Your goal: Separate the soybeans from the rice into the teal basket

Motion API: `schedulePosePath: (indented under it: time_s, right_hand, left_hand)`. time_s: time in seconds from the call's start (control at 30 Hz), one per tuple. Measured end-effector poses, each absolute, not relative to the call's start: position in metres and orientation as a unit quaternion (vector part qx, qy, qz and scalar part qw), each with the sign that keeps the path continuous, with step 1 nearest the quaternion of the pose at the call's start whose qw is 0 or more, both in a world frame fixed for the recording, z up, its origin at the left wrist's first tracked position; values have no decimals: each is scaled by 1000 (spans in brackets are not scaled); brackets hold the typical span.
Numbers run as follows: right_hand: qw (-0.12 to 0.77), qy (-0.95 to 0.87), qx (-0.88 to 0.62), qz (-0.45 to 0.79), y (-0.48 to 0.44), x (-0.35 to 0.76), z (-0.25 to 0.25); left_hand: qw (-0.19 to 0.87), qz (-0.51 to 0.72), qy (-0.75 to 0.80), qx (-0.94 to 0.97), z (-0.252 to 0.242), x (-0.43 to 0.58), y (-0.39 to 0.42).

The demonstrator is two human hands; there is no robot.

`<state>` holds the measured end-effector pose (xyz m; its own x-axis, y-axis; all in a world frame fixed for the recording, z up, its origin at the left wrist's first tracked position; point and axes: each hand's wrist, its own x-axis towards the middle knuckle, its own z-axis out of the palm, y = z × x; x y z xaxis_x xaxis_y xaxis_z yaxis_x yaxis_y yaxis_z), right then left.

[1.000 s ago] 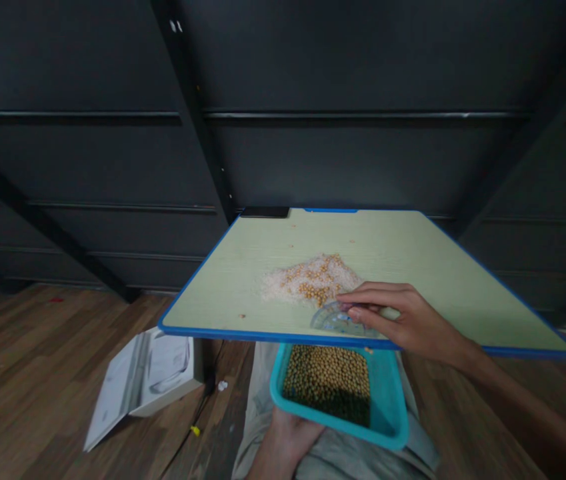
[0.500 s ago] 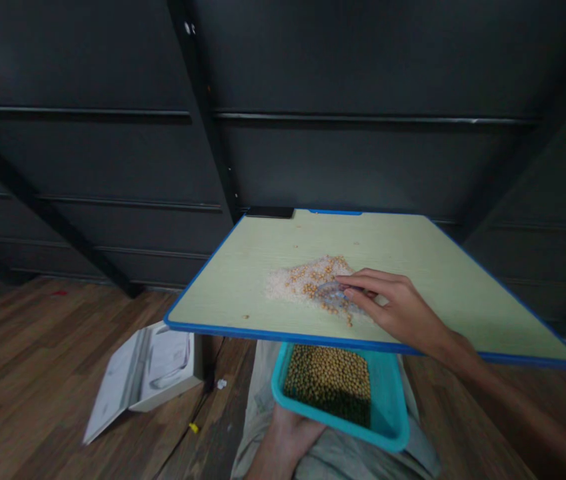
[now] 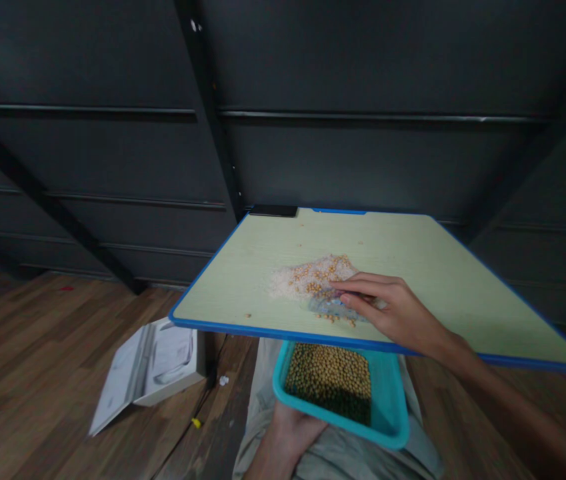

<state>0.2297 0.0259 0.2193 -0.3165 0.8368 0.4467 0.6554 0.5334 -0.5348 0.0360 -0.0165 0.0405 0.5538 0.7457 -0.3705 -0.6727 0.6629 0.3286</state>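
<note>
On the pale tabletop lies a spread of rice grains (image 3: 283, 283) with yellow soybeans (image 3: 320, 270) mixed in. My right hand (image 3: 387, 300) is over its right side, thumb and fingers pinched on a thin, clear plastic piece (image 3: 325, 307). The plastic lies low against the grains; its exact kind is unclear. Several beans sit at its near edge. Below the table's front edge, my left hand (image 3: 293, 430) grips a turquoise plastic tray (image 3: 387, 400) from its near left side, with most fingers hidden beneath. Soybeans (image 3: 333, 373) fill much of the tray, which rests over my lap.
The table (image 3: 413, 260) has a blue rim. A black phone-like slab (image 3: 273, 211) lies at its far left corner. An open white box (image 3: 167, 360) and a dark cable (image 3: 187, 417) are on the wooden floor. A dark panelled wall (image 3: 363, 160) stands behind.
My right hand has moved slightly left and toward me with the plastic piece, which now lies flatter near the front of the grains. The left hand keeps holding the tray.
</note>
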Motion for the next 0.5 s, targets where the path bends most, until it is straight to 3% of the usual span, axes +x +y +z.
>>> schedulePosePath:
  time_s: [0.5]
  right_hand:
    - [356,-809,-442,152,24,221,214]
  left_hand:
    - [907,389,160,9,32,39,-13]
